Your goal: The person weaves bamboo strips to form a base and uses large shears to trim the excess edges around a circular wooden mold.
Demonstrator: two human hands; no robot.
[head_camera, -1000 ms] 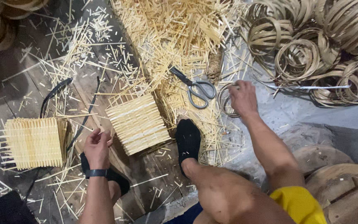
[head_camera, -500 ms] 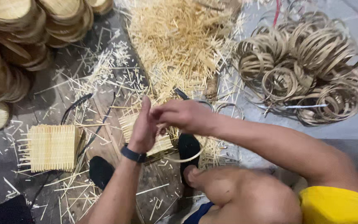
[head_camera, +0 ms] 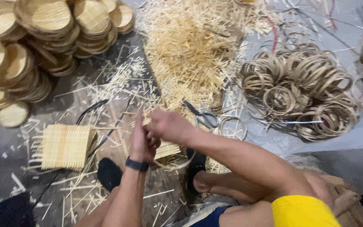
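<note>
Your left hand (head_camera: 141, 141) wore a black wristband (head_camera: 137, 164), and your sleeve (head_camera: 302, 211) was bright yellow. The woven mat (head_camera: 65, 146) showed pale straw-yellow in a tight ribbed weave, same tone as the stick pile (head_camera: 190, 46). The round woven trays (head_camera: 43, 29) were golden tan with a fine crosshatch. The coiled rings (head_camera: 303, 90) ran a duller greyish beige. The scissors (head_camera: 204, 117) were dark grey, your socks (head_camera: 109, 173) black, the floor (head_camera: 106, 109) dark brown-grey, and one red cord (head_camera: 274, 35) cut through.

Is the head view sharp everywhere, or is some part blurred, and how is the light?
Head view: left hand and right hand show slight motion blur; stacked round woven trays and coiled rings read fairly sharp; light is soft and even, shadows weak, no glare.
</note>
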